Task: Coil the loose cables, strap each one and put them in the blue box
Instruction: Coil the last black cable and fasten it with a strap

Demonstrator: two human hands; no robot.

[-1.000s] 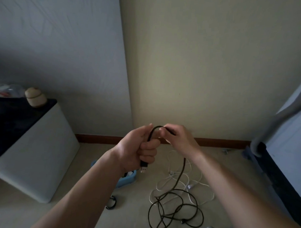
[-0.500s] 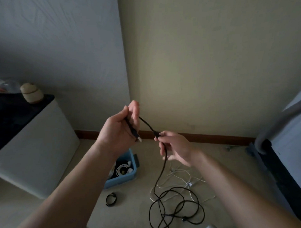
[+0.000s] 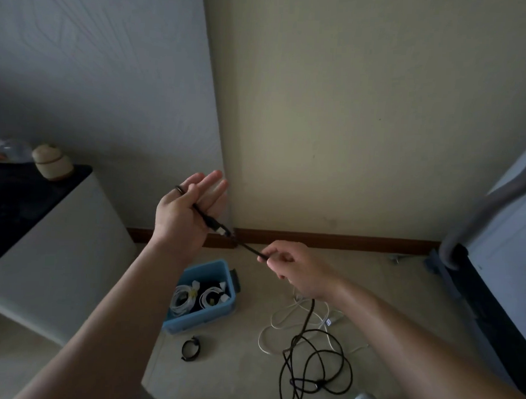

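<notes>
A black cable lies in a loose tangle on the floor and rises to my hands. My left hand is raised with its fingers straight. The cable's plug end lies across its palm, pinned under the thumb, and the cable loops round the hand's edge. My right hand pinches the cable a short way from the plug, drawing it taut between the hands. Below them stands the blue box with coiled white cables inside. A loose white cable lies under the black one. A black strap rests on the floor in front of the box.
A white cabinet with a dark top stands at the left, with a beige jar on it. Dark furniture with grey fabric fills the right edge. The wall and brown baseboard close the far side.
My hands have drawn apart. The left hand rose and straightened its fingers, with the cable now looped round it. The right hand slid down the cable to the right. The view tilted, uncovering the blue box.
</notes>
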